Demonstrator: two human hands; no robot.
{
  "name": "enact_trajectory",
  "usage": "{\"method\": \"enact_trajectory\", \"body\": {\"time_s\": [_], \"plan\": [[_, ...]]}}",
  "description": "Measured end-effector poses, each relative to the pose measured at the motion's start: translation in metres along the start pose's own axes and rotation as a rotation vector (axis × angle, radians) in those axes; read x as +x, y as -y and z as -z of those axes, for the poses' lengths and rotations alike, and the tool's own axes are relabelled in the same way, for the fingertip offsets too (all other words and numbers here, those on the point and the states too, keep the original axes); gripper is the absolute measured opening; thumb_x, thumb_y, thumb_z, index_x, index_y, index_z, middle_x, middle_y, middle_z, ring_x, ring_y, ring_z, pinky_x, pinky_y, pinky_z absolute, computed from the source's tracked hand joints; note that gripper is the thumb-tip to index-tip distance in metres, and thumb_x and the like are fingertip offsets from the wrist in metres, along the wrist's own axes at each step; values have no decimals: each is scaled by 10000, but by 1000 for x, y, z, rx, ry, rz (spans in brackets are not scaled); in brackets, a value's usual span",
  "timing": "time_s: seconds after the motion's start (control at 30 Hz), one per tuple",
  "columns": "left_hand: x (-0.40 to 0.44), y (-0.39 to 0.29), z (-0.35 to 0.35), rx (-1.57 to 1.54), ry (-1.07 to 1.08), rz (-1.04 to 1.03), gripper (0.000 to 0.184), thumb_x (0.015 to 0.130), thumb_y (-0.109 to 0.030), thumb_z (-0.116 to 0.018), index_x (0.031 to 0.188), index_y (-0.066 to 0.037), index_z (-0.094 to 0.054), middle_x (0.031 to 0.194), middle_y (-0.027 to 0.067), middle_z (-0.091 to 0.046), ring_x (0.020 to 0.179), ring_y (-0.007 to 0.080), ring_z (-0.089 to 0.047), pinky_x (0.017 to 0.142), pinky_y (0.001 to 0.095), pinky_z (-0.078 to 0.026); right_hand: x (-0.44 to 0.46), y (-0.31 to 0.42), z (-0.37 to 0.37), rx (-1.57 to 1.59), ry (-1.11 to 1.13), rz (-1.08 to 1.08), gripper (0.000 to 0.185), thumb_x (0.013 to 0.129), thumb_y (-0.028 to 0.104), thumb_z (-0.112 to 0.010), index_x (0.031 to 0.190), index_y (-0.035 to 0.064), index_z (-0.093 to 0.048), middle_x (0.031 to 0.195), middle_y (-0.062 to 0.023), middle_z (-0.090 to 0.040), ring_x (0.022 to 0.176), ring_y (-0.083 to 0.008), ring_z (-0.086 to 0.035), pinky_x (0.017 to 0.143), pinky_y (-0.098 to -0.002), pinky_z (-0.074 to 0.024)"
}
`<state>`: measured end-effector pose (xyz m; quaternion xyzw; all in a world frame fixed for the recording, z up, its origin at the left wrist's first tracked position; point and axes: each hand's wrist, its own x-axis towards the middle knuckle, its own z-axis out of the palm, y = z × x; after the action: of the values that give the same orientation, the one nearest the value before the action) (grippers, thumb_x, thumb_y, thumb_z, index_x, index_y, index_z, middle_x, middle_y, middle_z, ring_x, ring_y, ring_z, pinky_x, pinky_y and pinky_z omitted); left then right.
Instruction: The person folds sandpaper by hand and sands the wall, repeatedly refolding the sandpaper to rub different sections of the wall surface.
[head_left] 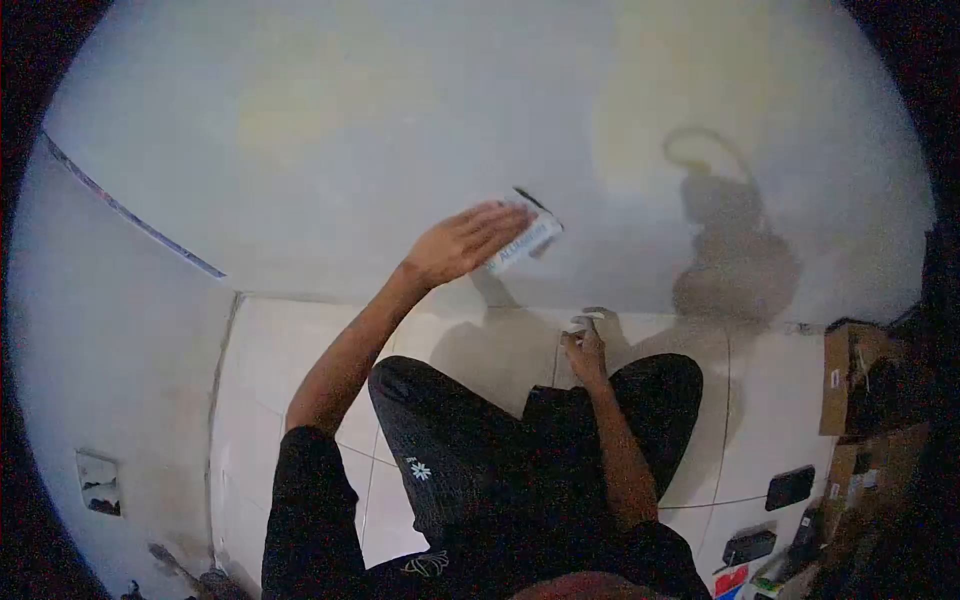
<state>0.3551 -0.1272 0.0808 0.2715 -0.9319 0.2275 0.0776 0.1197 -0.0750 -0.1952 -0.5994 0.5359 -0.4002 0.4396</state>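
Observation:
My left hand (pixel 475 240) lies against the pale wall (pixel 430 140), its fingers pressing a sheet of sandpaper (pixel 525 243). White backing with blue-green print, partly readable as "ALUMIN…", faces me, and one edge of the sheet is dark. Low in front of my right knee, my right hand (pixel 586 352) has its fingers curled together near the foot of the wall. Something small and whitish shows at those fingertips, too small to name.
I sit cross-legged on a tiled floor (pixel 690 490). Cardboard boxes (pixel 838 380) stand at the right, near two dark phone-like objects (pixel 790 488). A side wall (pixel 120 370) with a switch plate (pixel 99 482) rises at the left. Yellowish patches and shadows mark the front wall.

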Motion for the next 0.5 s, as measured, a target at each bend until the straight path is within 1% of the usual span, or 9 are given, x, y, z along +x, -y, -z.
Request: {"method": "enact_trajectory", "body": {"time_s": [0.03,0.1,0.17,0.23,0.27,0.33,0.43,0.47,0.5], "plan": [[6,-2,2,-1,-1,-12,530,830,-70,-528,1350,-9,-443,1417,125,-430,1337,274,-376,1096,427,-342,-1,17,6,4,-11,-3,390,855,160,-637,1189,23,-490,875,-143,-639,809,-251,-647,727,-385,-498],[13,-10,5,-44,-307,326,503,852,-53,-472,1352,-22,-435,1434,142,-408,1352,337,-343,1110,434,-305,-4,45,18,73,55,-194,369,862,143,-631,1185,33,-490,864,-141,-636,801,-255,-642,714,-378,-498],[13,-16,-15,-229,-205,261,518,836,-46,-497,1350,-19,-438,1428,150,-417,1330,354,-375,1103,456,-306,-2,23,9,63,38,-114,367,863,140,-633,1185,37,-490,858,-141,-633,793,-254,-640,709,-376,-499],[21,-14,-6,-86,-17,24,521,847,-80,-495,1360,-16,-426,1434,151,-409,1336,339,-370,1108,458,-297,-1,12,7,51,22,-40,366,863,137,-635,1185,41,-489,852,-141,-630,784,-253,-637,704,-374,-501],[23,-13,-6,-87,-18,17,521,847,-80,-495,1360,-16,-426,1434,151,-409,1336,339,-370,1108,458,-297,0,6,6,33,1,-9,374,860,143,-643,1186,43,-489,858,-144,-629,779,-255,-636,703,-376,-501],[22,-11,-9,-51,-257,245,526,868,-130,-475,1376,-16,-404,1445,144,-392,1349,304,-357,1117,437,-289,0,9,5,33,-33,11,383,856,149,-650,1187,45,-488,863,-147,-629,774,-257,-635,701,-378,-502],[24,-33,-16,-78,-196,264,485,864,-107,-499,1338,-18,-457,1421,115,-427,1327,259,-394,1083,434,-360,2,9,4,-1,36,-103,394,855,157,-653,1193,42,-487,885,-159,-634,777,-263,-637,698,-382,-507],[25,-31,-14,-60,-63,71,461,866,-104,-496,1319,-18,-480,1379,124,-476,1296,292,-433,1070,463,-367,1,6,0,32,9,-95,400,853,164,-655,1193,36,-486,901,-165,-637,782,-266,-639,699,-382,-508],[22,-27,-15,-61,-61,68,461,866,-104,-496,1319,-18,-480,1379,124,-476,1296,292,-433,1070,463,-367,0,9,-1,66,-21,-87,407,852,171,-656,1193,31,-485,917,-170,-640,787,-270,-641,701,-382,-510]]}}
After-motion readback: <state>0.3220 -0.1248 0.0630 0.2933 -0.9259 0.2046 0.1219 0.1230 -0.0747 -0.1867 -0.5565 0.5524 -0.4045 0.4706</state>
